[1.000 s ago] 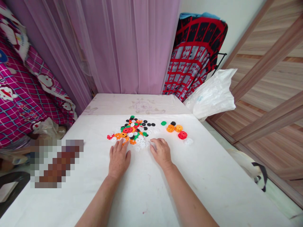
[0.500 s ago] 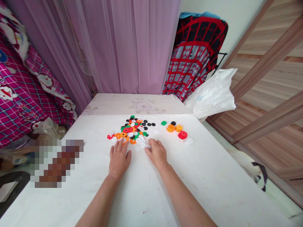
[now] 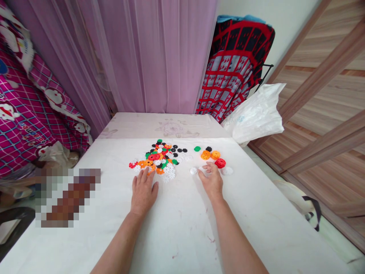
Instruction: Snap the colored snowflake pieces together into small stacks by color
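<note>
The fingers of the right hand are bent, thumb and forefinger curved toward each other; I cannot tell whether they grip anything. Just beside the thumb, toward 10 o'clock, lies a round white notched disc. The left hand is palm down, its fingers slightly spread and extended, their tips at the near edge of a mixed heap of flower-shaped plastic pieces in red, orange, green, black and white, which spreads from there toward 1 o'clock.

From the right hand, a red group of notched discs sits near, at 1 o'clock, a translucent white group at 2, two orange groups around 12, a black disc beyond them and a round green disc at 11. All rest on the white cloth-covered tabletop. Past its far edge, at 12 o'clock, hangs a pleated lilac fabric curtain.
</note>
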Action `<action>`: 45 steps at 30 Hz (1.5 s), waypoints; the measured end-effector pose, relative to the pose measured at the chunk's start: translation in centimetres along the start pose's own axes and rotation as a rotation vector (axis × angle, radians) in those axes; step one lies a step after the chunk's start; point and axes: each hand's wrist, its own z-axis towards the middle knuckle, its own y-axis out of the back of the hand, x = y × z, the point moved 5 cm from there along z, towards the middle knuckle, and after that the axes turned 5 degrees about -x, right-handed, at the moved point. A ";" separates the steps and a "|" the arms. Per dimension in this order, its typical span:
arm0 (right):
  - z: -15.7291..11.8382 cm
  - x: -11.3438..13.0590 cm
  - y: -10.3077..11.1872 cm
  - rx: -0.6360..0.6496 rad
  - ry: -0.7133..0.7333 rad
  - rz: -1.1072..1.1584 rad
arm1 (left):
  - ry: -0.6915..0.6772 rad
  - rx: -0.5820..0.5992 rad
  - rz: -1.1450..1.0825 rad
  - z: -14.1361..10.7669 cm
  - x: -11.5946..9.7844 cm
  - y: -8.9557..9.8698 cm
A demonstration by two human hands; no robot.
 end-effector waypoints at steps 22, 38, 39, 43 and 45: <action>-0.3 0.6 -2.8 0.117 0.118 -0.100 | -0.006 0.005 0.002 0.0 -0.1 0.2; -1.3 0.4 -2.7 0.166 0.161 -0.197 | -0.010 -0.004 -0.003 0.0 0.0 0.1; -1.3 0.4 -2.7 0.166 0.171 -0.207 | -0.013 -0.009 -0.002 0.0 0.0 0.1; -1.3 0.3 -2.8 0.162 0.182 -0.225 | -0.016 -0.017 -0.001 0.0 0.1 -0.1; -1.3 0.3 -2.9 0.163 0.180 -0.219 | -0.013 -0.013 -0.003 0.0 0.2 -0.1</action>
